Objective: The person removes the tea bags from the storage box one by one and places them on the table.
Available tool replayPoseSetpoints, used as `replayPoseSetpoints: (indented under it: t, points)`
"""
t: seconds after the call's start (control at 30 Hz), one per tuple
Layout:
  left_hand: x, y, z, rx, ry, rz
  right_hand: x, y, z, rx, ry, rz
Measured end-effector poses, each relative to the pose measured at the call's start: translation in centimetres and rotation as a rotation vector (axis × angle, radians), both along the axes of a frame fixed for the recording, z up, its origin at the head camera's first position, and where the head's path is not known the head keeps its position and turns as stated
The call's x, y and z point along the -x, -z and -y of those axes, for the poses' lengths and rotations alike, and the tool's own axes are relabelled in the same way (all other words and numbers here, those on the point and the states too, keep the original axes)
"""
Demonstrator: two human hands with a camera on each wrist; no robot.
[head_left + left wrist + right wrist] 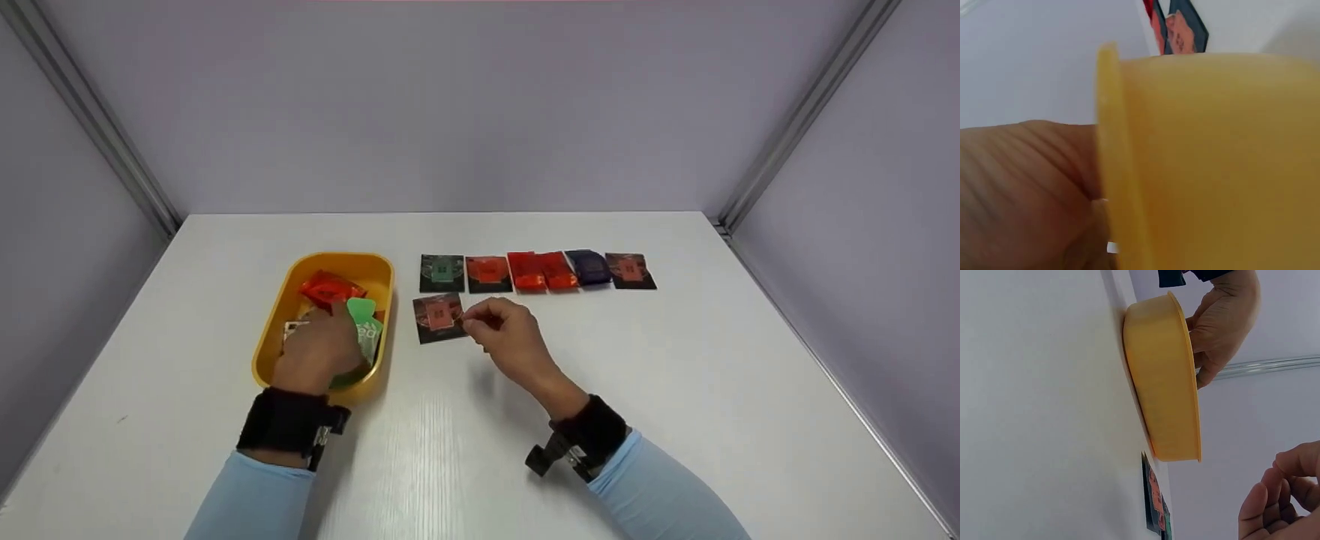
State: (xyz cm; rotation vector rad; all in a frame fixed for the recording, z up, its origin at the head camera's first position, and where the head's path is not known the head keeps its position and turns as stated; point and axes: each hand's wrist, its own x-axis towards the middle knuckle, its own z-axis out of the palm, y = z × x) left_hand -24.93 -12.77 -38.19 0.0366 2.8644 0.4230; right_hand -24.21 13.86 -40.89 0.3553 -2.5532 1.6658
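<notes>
My left hand reaches down into a yellow plastic bin. Its fingertips are hidden behind the bin's wall in the right wrist view, so whether they grip anything does not show. Around it in the bin lie a shiny red packet and a green-and-white packet. My right hand hovers above the table, fingers loosely curled, with nothing visible between thumb and fingertips. In the head view it overlaps the right edge of a flat, dark square packet with a red centre; the right wrist view shows them apart.
Behind runs a row: a dark packet with a green centre, a dark red-centred one, two glossy red packets, a dark purple packet and another dark red-centred one. Pale walls enclose the white table.
</notes>
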Motion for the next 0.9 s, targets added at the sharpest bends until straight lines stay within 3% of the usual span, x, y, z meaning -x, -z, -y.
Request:
replayPoseSetpoints:
  t: [0.13, 0.3, 0.47, 0.6, 0.77, 0.9]
  points:
    - [0.1, 0.6, 0.0, 0.035, 0.007, 0.001, -0.1, 0.4, 0.0, 0.013, -0.008, 0.005]
    - [0.3, 0.6, 0.5, 0.012, 0.013, -0.045, -0.2, 0.8, 0.0, 0.019, -0.018, 0.025]
    - [-0.1, -1.1, 1.2, -0.056, 0.011, -0.095, -0.2, 0.7, -0.2, 0.010, -0.011, 0.024]
    - [-0.9, -3.1, 1.1, -0.149, -0.022, -0.205, -0.1, 0.5, -0.4, -0.017, 0.004, -0.010]
    - [-1.8, -4.9, -0.4, -0.332, -0.090, -0.320, -0.3, 0.0, -0.7, -0.031, 0.022, -0.040]
    - [-1.8, -5.4, -2.5, -0.444, -0.121, -0.356, -0.4, -0.3, -0.8, -0.004, 0.045, -0.034]
